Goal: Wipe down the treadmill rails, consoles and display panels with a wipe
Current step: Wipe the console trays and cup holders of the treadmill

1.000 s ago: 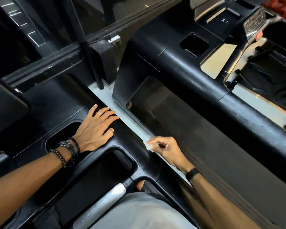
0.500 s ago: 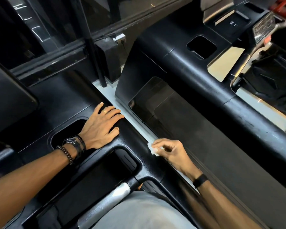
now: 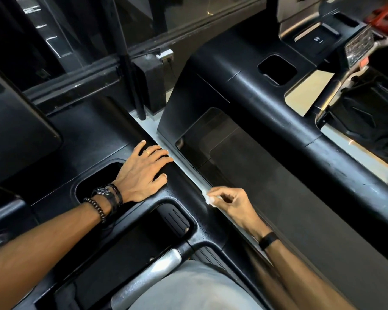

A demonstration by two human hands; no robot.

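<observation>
My left hand [image 3: 142,170] lies flat, fingers straight, on the black treadmill console [image 3: 87,139] just beyond a cup recess [image 3: 99,177]. My right hand [image 3: 230,201] pinches a small white wipe [image 3: 207,198] and presses it against the outer right edge of the console's side rail [image 3: 188,198]. Most of the wipe is hidden under the fingers. A dark display panel [image 3: 14,130] sits at the far left.
A second black treadmill [image 3: 267,108] stands close on the right, with a narrow strip of pale floor [image 3: 150,128] between the machines. A silver handlebar [image 3: 148,274] crosses below my arms. Glass and black posts [image 3: 130,63] stand ahead.
My right hand with the wipe has slid slightly along the console's outer edge. My left hand has stayed flat in the same spot on the console.
</observation>
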